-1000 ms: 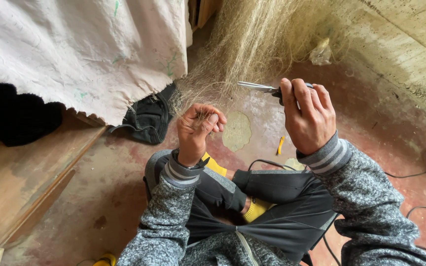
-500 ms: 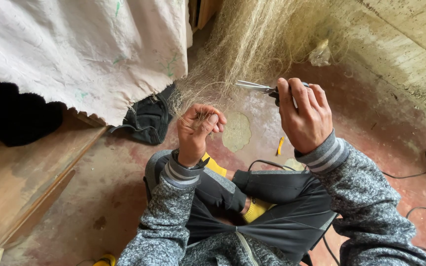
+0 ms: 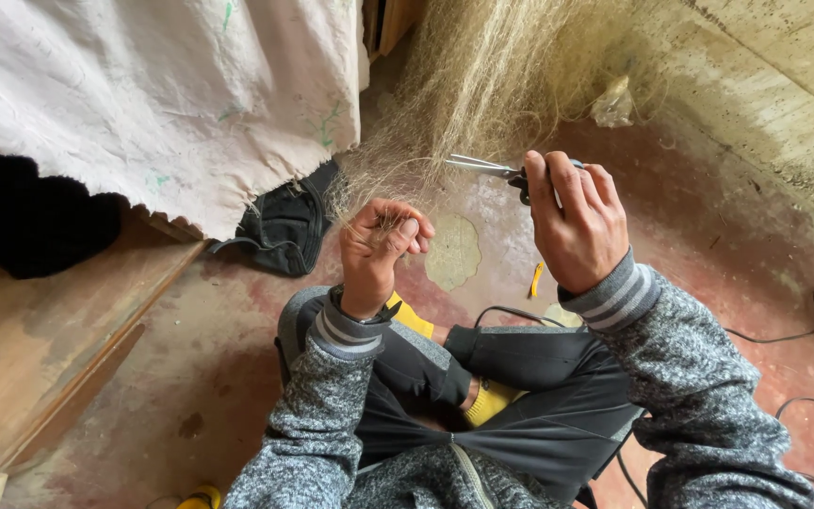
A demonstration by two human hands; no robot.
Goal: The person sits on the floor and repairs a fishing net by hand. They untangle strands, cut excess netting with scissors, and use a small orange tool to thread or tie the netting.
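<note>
The scissors (image 3: 494,170), slim silver blades nearly closed and pointing left with their long axis about level, sit in the right hand (image 3: 575,219), its grip closed around the dark handles, while the left hand (image 3: 381,247) pinches pale straw-coloured fibres (image 3: 482,85) above the reddish floor (image 3: 708,236).

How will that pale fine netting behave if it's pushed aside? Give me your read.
The netting probably flops and drapes, since it hangs in soft folds. It looks very light and see-through. Its fine strands bunch in the left hand, so it likely snags on the scissors.
</note>
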